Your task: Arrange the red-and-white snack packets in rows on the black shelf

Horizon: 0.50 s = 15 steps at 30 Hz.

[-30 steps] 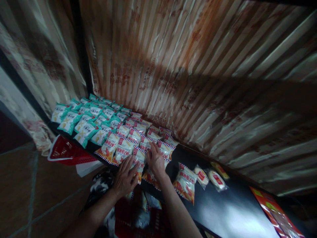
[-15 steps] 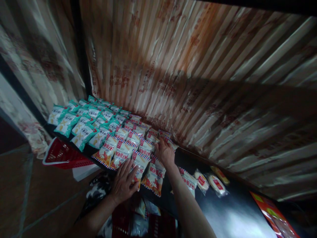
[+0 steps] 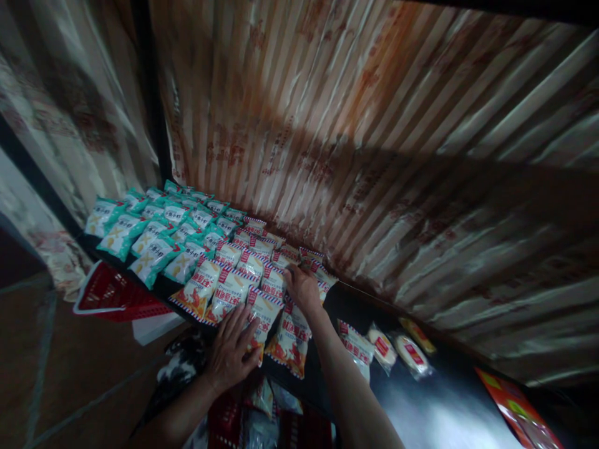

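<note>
Rows of red-and-white snack packets [image 3: 229, 285] lie on a dark shelf [image 3: 421, 399], beside rows of teal-and-white packets [image 3: 154, 231] further left. My left hand [image 3: 231, 349] lies flat with fingers spread on a front-row red packet [image 3: 262, 315] at the shelf's edge. My right hand [image 3: 303, 287] reaches further back, fingers bent and pressing on red packets [image 3: 311, 257] near the wall. Another red packet [image 3: 290, 340] lies just below that wrist.
A lone red packet [image 3: 356, 347] and small wrapped items [image 3: 395, 346] lie to the right on the shelf. A long red bag [image 3: 519, 408] sits at the far right. A red basket [image 3: 110, 293] hangs below left. A corrugated metal wall [image 3: 374, 143] stands behind the shelf.
My right hand moved from the front packets back toward the wall. A red packet now lies in the front row by my wrist. My left hand stayed on its packet.
</note>
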Tool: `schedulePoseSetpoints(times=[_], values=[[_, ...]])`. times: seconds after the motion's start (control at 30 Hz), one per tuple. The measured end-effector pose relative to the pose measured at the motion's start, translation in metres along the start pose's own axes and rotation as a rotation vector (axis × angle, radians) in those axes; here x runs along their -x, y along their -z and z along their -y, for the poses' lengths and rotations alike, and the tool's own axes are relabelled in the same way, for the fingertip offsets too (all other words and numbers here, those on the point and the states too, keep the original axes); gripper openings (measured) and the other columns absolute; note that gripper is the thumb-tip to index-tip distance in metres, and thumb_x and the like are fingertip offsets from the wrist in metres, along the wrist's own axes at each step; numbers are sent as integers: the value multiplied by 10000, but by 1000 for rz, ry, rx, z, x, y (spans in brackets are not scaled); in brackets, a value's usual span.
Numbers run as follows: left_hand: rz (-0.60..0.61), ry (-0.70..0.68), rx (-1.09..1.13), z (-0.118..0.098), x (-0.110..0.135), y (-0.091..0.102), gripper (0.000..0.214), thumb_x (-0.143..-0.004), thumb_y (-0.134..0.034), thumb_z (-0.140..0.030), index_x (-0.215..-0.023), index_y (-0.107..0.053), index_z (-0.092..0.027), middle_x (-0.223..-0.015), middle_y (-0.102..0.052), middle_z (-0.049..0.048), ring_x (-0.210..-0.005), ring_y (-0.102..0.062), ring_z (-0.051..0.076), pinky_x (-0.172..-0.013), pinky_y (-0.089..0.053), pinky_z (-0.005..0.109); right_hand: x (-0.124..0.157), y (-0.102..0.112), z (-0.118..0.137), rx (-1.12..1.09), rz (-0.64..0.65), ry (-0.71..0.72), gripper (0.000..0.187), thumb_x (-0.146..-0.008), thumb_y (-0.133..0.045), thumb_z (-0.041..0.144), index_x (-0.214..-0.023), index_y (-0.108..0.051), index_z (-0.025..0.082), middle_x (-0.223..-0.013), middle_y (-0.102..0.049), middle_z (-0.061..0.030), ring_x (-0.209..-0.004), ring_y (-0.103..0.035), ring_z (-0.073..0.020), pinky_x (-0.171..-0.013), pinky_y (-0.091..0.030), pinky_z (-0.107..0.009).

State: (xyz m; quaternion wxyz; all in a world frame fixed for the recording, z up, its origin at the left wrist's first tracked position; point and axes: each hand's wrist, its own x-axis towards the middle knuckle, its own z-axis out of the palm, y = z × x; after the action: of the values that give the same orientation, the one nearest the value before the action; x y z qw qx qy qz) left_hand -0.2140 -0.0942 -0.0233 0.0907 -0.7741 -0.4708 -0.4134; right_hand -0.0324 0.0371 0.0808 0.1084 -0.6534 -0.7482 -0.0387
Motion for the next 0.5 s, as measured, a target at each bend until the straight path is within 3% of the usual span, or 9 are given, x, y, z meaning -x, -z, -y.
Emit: schedulePoseSetpoints(times=[0.3, 0.4, 0.5], values=[[6, 15, 20, -1, -2, 1, 518, -857, -541, -282, -1351, -434, -169, -1417, -448, 154, -1374, -319, 304, -1072, -351, 499, -15, -1, -13, -70, -48, -135, 469, -965, -299, 398, -1270, -528, 126, -1138, -659, -183, -1077, -604, -291, -894, -427, -385], [15, 20, 32, -1, -2, 0, 526, -858, -535, -278, -1361, -420, -178, -1425, -439, 147, -1378, -312, 303, -1075, -348, 505, -32, -9, -26, -196, -28, -126, 507, -963, -259, 425, -1286, -520, 135, -1091, -677, -184, -989, -648, -296, -837, -464, -401], [23, 19, 32, 0, -1, 0, 539, -855, -540, -282, -1368, -410, -182, -1435, -426, 147, -1385, -294, 311, -1073, -346, 513, -49, -22, -37, -321, -99, -66, 492, -943, -296, 465, -1182, -613, 173, -1122, -674, -160, -984, -652, -301, -839, -474, -409]])
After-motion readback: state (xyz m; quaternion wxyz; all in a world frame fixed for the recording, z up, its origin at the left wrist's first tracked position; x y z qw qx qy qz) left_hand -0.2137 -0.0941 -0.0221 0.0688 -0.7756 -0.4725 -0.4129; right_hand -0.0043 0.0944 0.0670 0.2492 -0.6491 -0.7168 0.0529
